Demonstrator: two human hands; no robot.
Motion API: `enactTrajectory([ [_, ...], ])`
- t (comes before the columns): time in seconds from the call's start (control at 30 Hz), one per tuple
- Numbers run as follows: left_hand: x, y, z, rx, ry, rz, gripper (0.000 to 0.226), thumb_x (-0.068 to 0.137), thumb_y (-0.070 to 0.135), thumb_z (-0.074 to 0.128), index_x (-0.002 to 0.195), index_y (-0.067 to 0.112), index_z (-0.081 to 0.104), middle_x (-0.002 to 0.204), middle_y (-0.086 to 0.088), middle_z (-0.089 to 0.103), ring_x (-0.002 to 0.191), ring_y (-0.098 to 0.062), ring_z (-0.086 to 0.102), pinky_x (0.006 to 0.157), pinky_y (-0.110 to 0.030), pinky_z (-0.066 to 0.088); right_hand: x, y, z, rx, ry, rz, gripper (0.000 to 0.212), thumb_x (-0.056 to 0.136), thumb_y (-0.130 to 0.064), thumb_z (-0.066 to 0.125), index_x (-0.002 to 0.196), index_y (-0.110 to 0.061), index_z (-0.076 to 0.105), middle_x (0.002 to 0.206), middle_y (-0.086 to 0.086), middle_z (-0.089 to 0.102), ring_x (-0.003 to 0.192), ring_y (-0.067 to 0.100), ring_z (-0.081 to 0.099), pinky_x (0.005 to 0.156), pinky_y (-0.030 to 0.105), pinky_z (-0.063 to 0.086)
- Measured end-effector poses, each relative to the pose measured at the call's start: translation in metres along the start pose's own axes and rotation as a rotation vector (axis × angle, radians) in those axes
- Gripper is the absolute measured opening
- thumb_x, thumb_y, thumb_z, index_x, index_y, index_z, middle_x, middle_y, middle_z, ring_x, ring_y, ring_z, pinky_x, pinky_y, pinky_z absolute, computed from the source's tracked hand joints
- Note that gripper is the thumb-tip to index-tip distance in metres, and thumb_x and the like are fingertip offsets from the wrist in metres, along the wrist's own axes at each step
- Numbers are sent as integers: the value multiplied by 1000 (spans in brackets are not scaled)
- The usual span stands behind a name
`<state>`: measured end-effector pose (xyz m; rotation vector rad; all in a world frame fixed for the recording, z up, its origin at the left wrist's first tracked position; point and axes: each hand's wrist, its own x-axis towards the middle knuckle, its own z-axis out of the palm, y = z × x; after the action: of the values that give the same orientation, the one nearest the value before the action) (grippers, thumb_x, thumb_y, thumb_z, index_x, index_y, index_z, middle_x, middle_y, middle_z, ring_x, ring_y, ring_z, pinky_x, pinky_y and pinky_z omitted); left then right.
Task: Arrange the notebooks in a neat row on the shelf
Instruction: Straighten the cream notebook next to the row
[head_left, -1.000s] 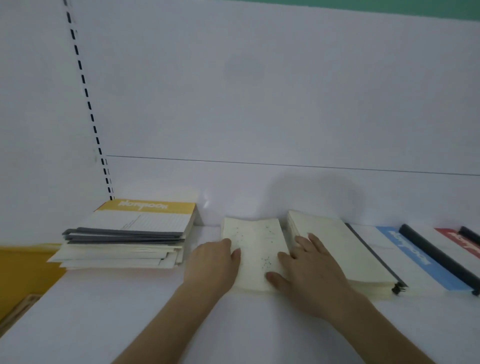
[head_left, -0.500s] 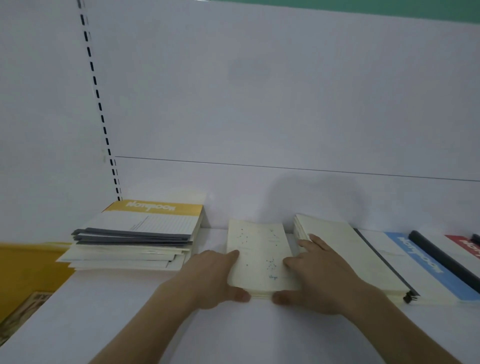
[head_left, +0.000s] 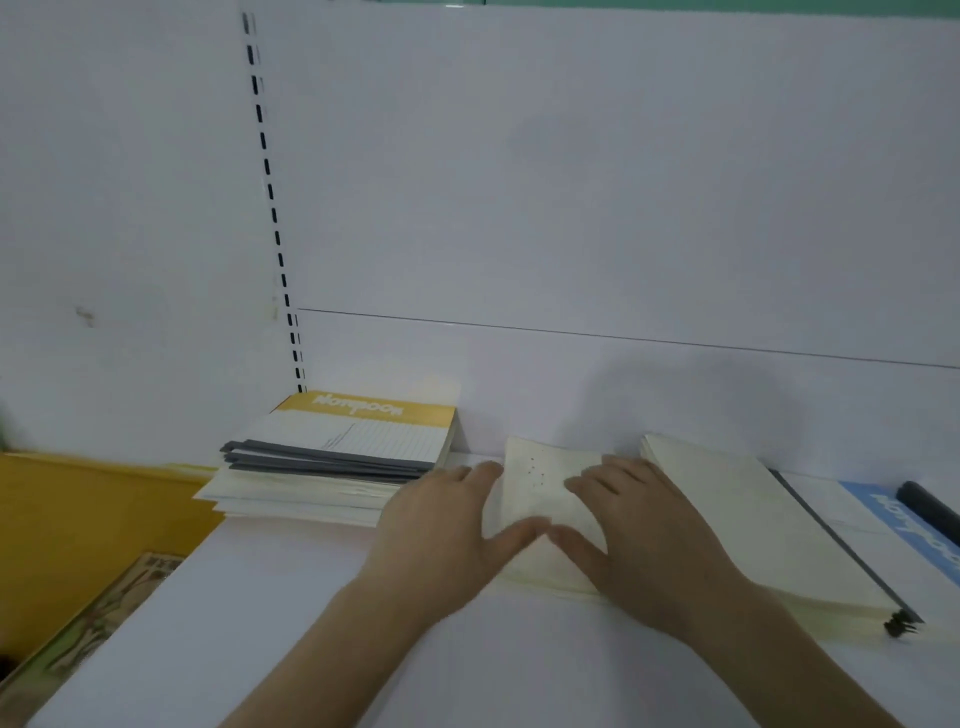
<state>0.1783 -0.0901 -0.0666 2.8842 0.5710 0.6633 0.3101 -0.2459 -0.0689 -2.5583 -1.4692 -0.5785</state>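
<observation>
Low at centre frame, on the shelf (head_left: 311, 623): squaring the cream notebook (head_left: 540, 483), left hand (head_left: 436, 525) and right hand (head_left: 639, 525) spread flat, thumbs touching. Next: nudge toward the neighbouring notebook (head_left: 737, 509) at right.

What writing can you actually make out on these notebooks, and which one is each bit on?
"Notebook": white letters, upside down to the camera, on the yellow band of the top notebook of the left stack.
White lettering on the blue-banded notebook: cut off by the frame edge, unreadable.
Small print on the yellow notebook's lined cover: too small to read.
Dots on the cream notebook: marks, no words.
</observation>
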Motion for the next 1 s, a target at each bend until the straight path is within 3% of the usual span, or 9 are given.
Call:
enactTrajectory([
  [0.13, 1, -50, 2, 34, 328, 6, 49, 90, 55, 42, 108, 17, 68, 100, 1, 70, 96, -26, 65, 81, -40, 53, 18, -38, 9, 113, 110, -57, 56, 90, -55, 33, 125, -21, 60, 127, -1, 60, 127, 21, 47, 108, 36, 38],
  [0.3, -1, -114, 1, 269, 192, -190, 61, 92, 58, 37, 124, 14, 65, 126, -14, 63, 124, -40, 53, 102, -55, 42, 57, -90, 18, 210, 95, -61, 70, 92, -53, 15, 145, -14, 39, 153, 5, 33, 143, 21, 24, 118, 30, 18],
  [0.4, -6, -141, 2, 269, 98, -185, 69, 92, 60, 24, 126, 14, 63, 126, -13, 64, 124, -40, 52, 103, -58, 42, 78, -115, 28, 183, -31, -28, 80, 87, -56, 0, 151, -15, 23, 160, 5, 12, 147, 20, 8, 119, 39, 15],
  [0.5, -7, -159, 2, 252, 77, -94, 67, 94, 56, 20, 125, 17, 63, 123, -9, 65, 121, -37, 54, 101, -55, 43, 93, -129, 36, 71, -102, -37, 76, 87, -52, 1, 141, -16, 41, 149, 4, 37, 139, 24, 29, 114, 40, 23],
  [0.6, -6, -170, -4, 178, 79, -34, 65, 92, 54, 19, 124, 19, 63, 122, -4, 64, 121, -33, 54, 103, -51, 43, 94, -133, 40, 3, 33, -72, 51, 92, -45, 18, 102, -23, 64, 106, -5, 67, 99, 22, 60, 92, 39, 43],
  [0.77, -12, -170, -23, -34, 238, -20, 53, 97, 47, 36, 138, 18, 51, 144, -11, 49, 138, -34, 39, 112, -52, 37, 74, -144, 14, -91, 320, 60, 21, 89, -27, 48, 74, -22, 62, 58, -1, 59, 52, 25, 55, 47, 31, 40],
  [0.83, -18, -160, -36, -163, 321, -82, 56, 98, 48, 40, 147, 21, 35, 154, -7, 37, 144, -28, 30, 116, -48, 32, 65, -152, -3, -93, 433, 142, 24, 91, -26, 44, 77, -19, 63, 56, -3, 56, 48, 22, 51, 45, 29, 34],
  [0.9, -24, -145, -52, -411, 223, -124, 68, 95, 62, 33, 153, 28, 21, 155, 5, 35, 141, -15, 34, 114, -38, 35, 57, -167, -14, -66, 558, 189, 24, 93, -26, 46, 77, -17, 61, 55, -3, 53, 48, 20, 48, 46, 26, 30],
  [1.0, -27, -123, -64, -918, 14, -173, 68, 89, 67, 37, 150, 39, 25, 139, 18, 52, 107, 12, 54, 92, -22, 45, 50, -204, -11, -25, 578, 92, 18, 93, -23, 50, 86, -17, 66, 68, -2, 62, 60, 20, 56, 54, 31, 40],
])
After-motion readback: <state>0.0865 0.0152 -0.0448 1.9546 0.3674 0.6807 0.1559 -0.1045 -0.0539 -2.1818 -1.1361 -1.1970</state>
